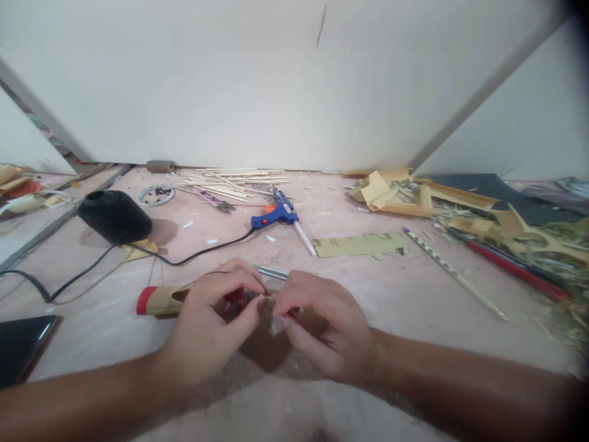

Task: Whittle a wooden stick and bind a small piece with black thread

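My left hand (218, 319) is closed in a pinch, thumb against forefinger, in the middle of the work surface. Close to it, my right hand (326, 322) pinches too, the fingertips of both hands almost meeting. What they hold is too small and blurred to name. A thin dark thread-like line (202, 274) runs beside my left hand's fingers. Partly hidden behind that hand lies a brown tube (159, 301) with a red end and a dark opening. Just beyond the fingertips is a slim silvery tool (272, 272), its right end covered by my right hand.
A blue glue gun (276, 215) with a clear glue stick lies ahead, its cord trailing left past a black thread cone (115, 216). Behind are thin sticks (230, 181), pink-handled snips (216, 201) and a small dish (156, 195). Cardboard scraps (391, 193) and a pencil (453, 273) lie right; a phone (25, 347) left.
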The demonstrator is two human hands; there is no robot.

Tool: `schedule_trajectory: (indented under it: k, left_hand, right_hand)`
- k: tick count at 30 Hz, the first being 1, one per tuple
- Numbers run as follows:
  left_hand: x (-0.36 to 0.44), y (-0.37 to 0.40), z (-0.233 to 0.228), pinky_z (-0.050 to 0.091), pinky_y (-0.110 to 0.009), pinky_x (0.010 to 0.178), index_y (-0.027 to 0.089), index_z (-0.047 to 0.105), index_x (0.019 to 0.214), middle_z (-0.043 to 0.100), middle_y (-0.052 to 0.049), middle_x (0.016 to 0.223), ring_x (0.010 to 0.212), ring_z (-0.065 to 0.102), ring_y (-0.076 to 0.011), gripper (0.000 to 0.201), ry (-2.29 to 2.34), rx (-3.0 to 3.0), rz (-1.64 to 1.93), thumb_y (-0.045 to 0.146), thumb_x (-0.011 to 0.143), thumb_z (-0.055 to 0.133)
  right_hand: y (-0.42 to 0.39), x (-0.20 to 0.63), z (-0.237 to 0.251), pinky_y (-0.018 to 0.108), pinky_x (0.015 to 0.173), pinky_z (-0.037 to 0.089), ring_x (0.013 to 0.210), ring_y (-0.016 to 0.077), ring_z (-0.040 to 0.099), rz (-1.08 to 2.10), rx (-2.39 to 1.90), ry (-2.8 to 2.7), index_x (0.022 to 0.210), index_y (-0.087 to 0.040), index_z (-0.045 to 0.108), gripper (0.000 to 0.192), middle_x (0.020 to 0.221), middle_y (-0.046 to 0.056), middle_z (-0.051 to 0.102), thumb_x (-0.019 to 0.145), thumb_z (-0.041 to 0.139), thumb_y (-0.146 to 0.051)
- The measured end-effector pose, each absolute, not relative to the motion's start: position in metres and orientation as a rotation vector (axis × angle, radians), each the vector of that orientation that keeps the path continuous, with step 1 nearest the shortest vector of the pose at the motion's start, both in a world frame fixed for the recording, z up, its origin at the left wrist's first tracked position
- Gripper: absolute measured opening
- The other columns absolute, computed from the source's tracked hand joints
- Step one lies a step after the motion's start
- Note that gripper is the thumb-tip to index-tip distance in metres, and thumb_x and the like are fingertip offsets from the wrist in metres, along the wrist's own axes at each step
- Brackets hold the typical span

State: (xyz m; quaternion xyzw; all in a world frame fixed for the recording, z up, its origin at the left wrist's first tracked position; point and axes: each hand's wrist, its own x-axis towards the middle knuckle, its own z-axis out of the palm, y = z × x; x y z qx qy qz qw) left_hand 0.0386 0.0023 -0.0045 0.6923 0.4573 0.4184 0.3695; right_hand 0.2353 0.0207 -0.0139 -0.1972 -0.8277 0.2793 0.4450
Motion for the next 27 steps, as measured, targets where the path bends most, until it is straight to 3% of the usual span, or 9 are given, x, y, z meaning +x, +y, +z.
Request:
schedule_trajectory:
  k: [4, 10, 16, 27]
  left_hand:
    - [0.036, -0.003, -0.007, 0.043, -0.026, 0.062, 0.018, 0.068, 0.079, 0.065, -0.003, 0.085, 0.07, 0.06, -0.0137, 0.014, 1.136, 2.177, 0.867, 0.011, 0.087, 0.059]
    - [0.029, 0.0, -0.018, 0.041, -0.034, 0.065, 0.021, 0.068, 0.084, 0.064, -0.002, 0.079, 0.066, 0.06, -0.0186, 0.015, 1.323, 2.601, 0.609, 0.015, 0.09, 0.055]
    - [0.026, 0.006, -0.023, 0.041, -0.035, 0.066, 0.022, 0.066, 0.086, 0.065, -0.001, 0.08, 0.068, 0.061, -0.0208, 0.01, 1.323, 2.639, 0.643, 0.017, 0.089, 0.058]
    - [0.027, 0.003, -0.02, 0.039, -0.036, 0.065, 0.021, 0.065, 0.089, 0.066, -0.002, 0.085, 0.068, 0.061, -0.0207, 0.006, 1.274, 2.607, 0.622, 0.023, 0.088, 0.059]
  right_hand:
    - [0.023, 0.237, -0.015, 0.024, 0.068, 0.045, 0.074, 0.012, 0.057, 0.724, -0.621, -2.107, 0.094, -0.02, 0.059, 0.011, 0.083, 0.001, 0.064, 0.092, 0.056, -0.009]
    - [0.027, 0.236, -0.018, 0.025, 0.063, 0.041, 0.07, 0.0129, 0.055, 0.79, -0.929, -2.188, 0.091, -0.02, 0.061, 0.008, 0.08, -0.001, 0.062, 0.09, 0.057, -0.013]
    - [0.029, 0.235, -0.02, 0.025, 0.068, 0.041, 0.076, 0.0131, 0.056, 0.787, -0.939, -2.252, 0.089, -0.018, 0.062, 0.018, 0.082, -0.001, 0.064, 0.079, 0.059, -0.003]
    - [0.028, 0.235, -0.016, 0.026, 0.068, 0.041, 0.075, 0.0136, 0.057, 0.798, -0.979, -2.25, 0.089, -0.019, 0.064, 0.014, 0.082, -0.001, 0.065, 0.083, 0.059, -0.007]
